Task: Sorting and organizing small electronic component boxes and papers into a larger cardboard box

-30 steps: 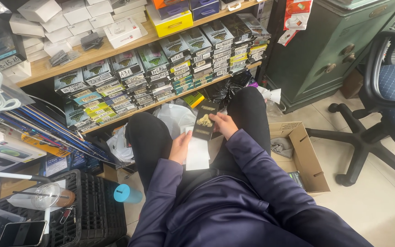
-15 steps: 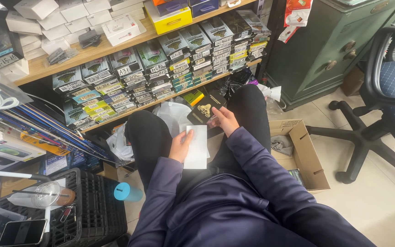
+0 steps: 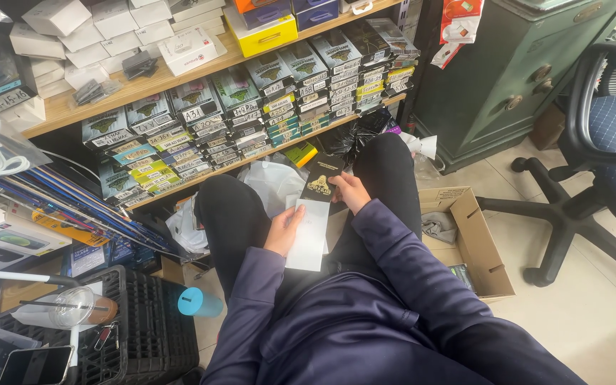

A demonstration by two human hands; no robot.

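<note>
Since a moment ago your right hand (image 3: pixel 351 191) lifts the black card (image 3: pixel 321 180) higher, pinched, beyond the left hand (image 3: pixel 284 229) gripping the white sleeve (image 3: pixel 309 237) lengthwise.

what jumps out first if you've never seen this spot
The seated person's lap, at centre: the left hand holds a long white packet while the right hand grips its black header card. Behind, a wooden shelf bears rows of stacked small boxes.

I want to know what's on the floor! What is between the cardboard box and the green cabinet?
In the head view, bare pale floor tiles lie between the cardboard box and the green cabinet. Nothing sits on that stretch.
</note>
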